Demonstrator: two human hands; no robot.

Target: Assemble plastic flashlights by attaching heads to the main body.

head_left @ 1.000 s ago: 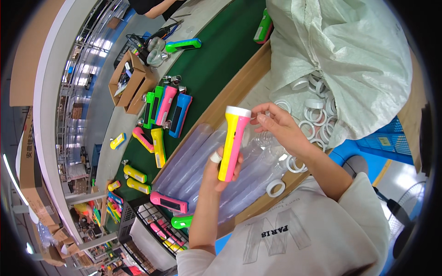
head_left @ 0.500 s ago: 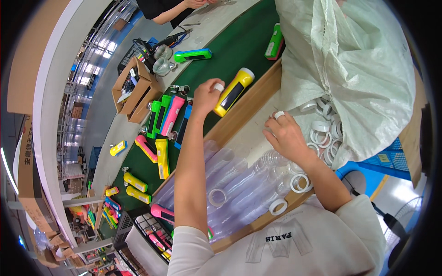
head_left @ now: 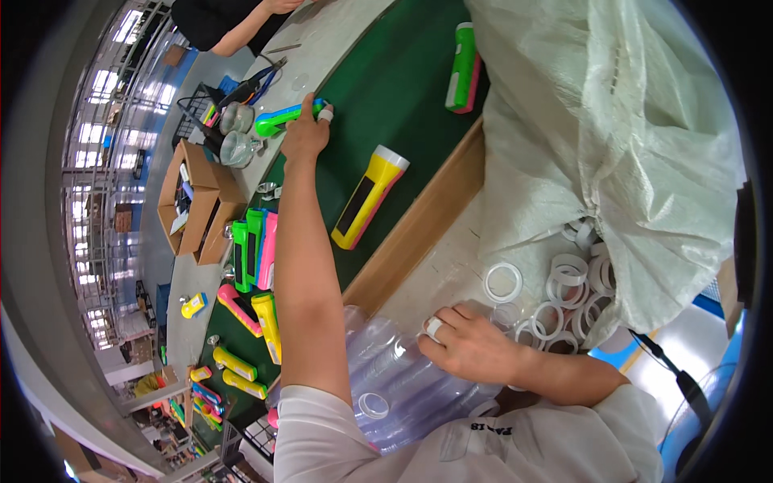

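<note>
My left hand reaches far forward over a green and blue flashlight. Its index finger is stretched across the flashlight and its thumb stands apart; a white band shows on one finger. A yellow flashlight with a white rim lies nearer on the green belt. My right hand is low over stacks of clear plastic discs, fingers curled, a white band on one. Whatever its fingertips pinch is hidden. Beside it, a white ring lies among the loose rings.
A large pale woven sack spills white rings at the right. A wooden rail borders the belt. Several coloured flashlights lie left of my forearm. Beyond are a cardboard box, glass jars and another person's arm.
My left hand has moved from beside the yellow flashlight away to the green and blue one. My right hand has come back from near the rings to the clear stacks. The view has shifted.
</note>
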